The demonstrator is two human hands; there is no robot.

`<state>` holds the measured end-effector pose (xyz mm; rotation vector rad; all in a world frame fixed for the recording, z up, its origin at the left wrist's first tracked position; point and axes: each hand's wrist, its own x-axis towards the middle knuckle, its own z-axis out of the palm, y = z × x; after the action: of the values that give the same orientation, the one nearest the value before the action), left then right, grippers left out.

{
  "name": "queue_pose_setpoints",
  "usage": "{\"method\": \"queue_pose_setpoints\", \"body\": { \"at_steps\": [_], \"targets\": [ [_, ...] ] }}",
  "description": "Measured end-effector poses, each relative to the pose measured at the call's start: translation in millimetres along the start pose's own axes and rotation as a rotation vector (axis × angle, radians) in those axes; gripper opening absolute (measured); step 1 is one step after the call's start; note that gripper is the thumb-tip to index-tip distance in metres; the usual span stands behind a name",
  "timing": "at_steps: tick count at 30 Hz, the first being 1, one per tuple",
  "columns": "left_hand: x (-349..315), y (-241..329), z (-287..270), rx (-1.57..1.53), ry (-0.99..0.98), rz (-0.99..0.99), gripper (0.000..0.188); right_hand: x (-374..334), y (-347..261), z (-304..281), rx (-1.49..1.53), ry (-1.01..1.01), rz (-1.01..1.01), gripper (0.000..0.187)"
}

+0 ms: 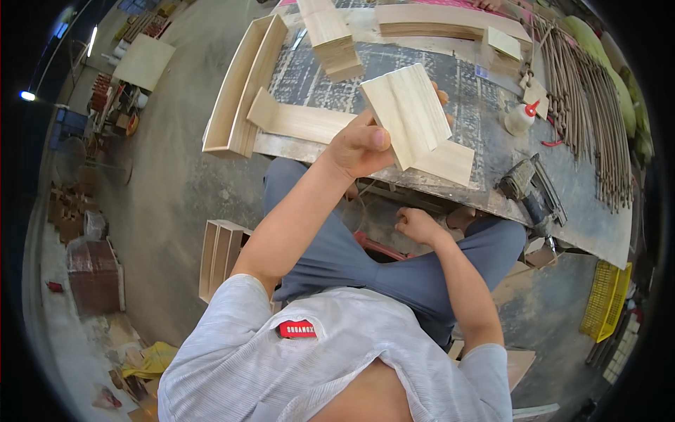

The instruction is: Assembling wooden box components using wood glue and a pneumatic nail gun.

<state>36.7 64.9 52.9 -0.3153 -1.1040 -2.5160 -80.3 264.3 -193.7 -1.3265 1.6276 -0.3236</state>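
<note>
My left hand (362,144) is raised over the near edge of the worktable, its thumb and fingers clasped around a small pale wooden panel (411,112). The panel is tilted, with its broad grained face turned up; I cannot tell whether it is one piece or several stacked. Below it on the table lies a long flat wooden board (309,122) with a short upright piece (263,109) at its left end. My right hand (418,226) hovers over my lap, below the table edge, with its fingers curled in and nothing visible in them.
A long narrow wooden frame (242,91) stands at the table's left, near a stack of wooden blocks (330,42). To the right are a glue bottle with a red cap (521,119), a nail gun (534,190) and many thin rods (590,119). A yellow crate (606,301) sits lower right.
</note>
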Motion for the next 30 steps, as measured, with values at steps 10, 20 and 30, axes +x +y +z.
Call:
{"method": "queue_pose_setpoints", "body": {
  "at_steps": [10, 20, 30],
  "targets": [
    [-60, 14, -8, 0.125, 0.132, -0.035, 0.119, -114, -100, -40, 0.860, 0.334, -0.161, 0.028],
    [-79, -42, 23, 0.982, 0.252, -0.337, 0.124, -142, -152, -97, 0.708, 0.466, -0.409, 0.111],
    [-81, -72, 5, 0.579, 0.075, -0.366, 0.143, -144, -115, -84, 0.551, 0.602, -0.363, 0.124]
  ]
}}
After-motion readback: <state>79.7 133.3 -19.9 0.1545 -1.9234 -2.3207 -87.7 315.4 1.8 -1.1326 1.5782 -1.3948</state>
